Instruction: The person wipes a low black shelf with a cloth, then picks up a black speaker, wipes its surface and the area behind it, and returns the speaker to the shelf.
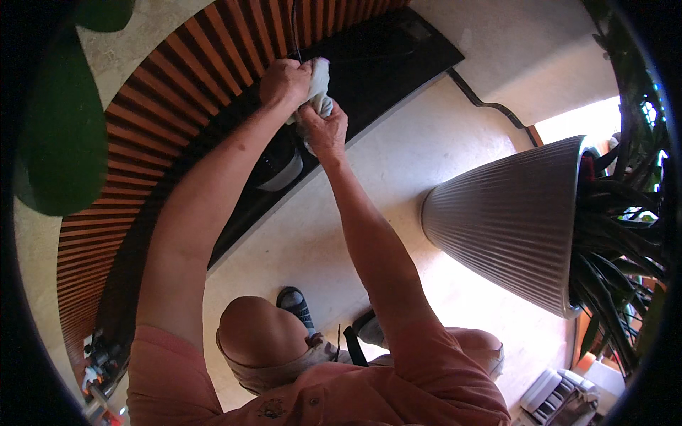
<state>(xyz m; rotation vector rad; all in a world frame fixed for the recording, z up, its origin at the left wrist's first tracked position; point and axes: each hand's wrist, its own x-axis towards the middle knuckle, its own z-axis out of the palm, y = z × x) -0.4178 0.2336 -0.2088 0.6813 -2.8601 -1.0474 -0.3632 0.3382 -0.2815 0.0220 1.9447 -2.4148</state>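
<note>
A pale, crumpled cloth [319,80] is bunched between my two hands, above a glossy black low shelf [383,58]. My left hand [285,82] grips its upper part, with the fingers curled in. Lower down and to the right, my right hand [325,128] pinches the cloth between thumb and fingers. A thin dark cable [294,32] comes down the slatted wood panel [224,48] to the left hand; whether the hand holds it I cannot tell. Beneath my wrists, a dark object with a grey curved edge [282,173] rests on the shelf, partly hidden.
On the right a large ribbed planter [501,223] with a leafy plant [602,277] stands on the pale floor [319,223]. A big green leaf [64,133] hangs at the left. Small items [98,357] lie lower left, and a grey-white object [554,396] lower right.
</note>
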